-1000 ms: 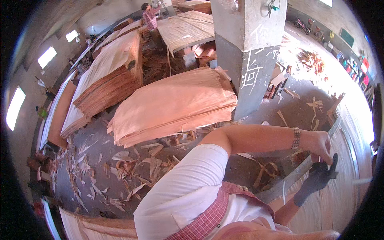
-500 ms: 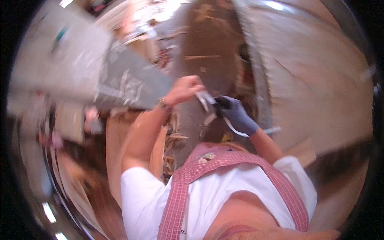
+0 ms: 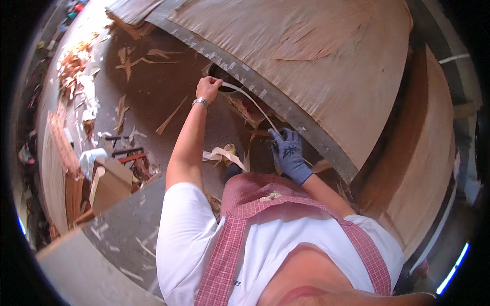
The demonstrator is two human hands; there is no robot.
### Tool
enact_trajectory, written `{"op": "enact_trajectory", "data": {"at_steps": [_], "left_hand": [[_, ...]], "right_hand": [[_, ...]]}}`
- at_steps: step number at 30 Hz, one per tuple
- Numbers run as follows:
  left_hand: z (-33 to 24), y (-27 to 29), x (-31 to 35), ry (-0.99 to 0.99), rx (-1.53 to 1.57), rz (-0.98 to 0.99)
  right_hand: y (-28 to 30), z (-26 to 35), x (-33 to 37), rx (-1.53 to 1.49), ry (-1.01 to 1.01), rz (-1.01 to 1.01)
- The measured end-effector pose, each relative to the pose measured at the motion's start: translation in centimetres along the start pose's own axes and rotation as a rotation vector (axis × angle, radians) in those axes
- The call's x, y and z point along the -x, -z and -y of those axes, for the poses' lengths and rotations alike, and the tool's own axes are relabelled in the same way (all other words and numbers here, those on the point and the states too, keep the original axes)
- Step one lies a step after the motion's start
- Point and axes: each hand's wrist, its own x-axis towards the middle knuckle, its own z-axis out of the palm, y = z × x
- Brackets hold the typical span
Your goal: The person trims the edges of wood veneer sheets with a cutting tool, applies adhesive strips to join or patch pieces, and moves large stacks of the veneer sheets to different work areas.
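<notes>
A narrow white strip [image 3: 251, 98] stretches in a curve between my two hands, in front of the worktable's edge. My bare left hand [image 3: 209, 89], with a metal-banded watch [image 3: 200, 102] at the wrist, pinches the strip's far end. Nearer to me, my right hand [image 3: 289, 153] wears a blue-grey glove with dark print, and its fingers close round the strip. A short length shows again beyond the glove's near side. Whether anything else sits in the right palm is hidden. Past the strip, a large light-brown veneer sheet [image 3: 347, 86] with a wrinkled patch lies on the worktable.
The grey table edge [image 3: 245, 71] bears several white scraps. Veneer offcuts [image 3: 120, 112] litter the brown floor, with a bigger heap [image 3: 76, 64] at far left. A grey-topped table [image 3: 122, 234] stands at lower left near a cardboard box [image 3: 109, 186]. Another wood sheet [image 3: 423, 148] is at right.
My view has turned toward the veneer-covered table, which now fills the upper right. My hands have moved apart, and the strip between them is drawn out longer.
</notes>
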Motion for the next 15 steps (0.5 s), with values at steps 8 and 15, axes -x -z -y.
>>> {"op": "enact_trajectory", "data": {"at_steps": [8,15], "left_hand": [[4.1,-5.6,-8.9,-0.002,-0.210,0.019],[3.6,-5.0,-9.6,-0.074,-0.488,0.063]], "right_hand": [[-20.9,5.5,-10.5,-1.656,-0.957,-0.357],[-21.2,7.9,-21.2,-1.494,-1.034,-0.629]]}}
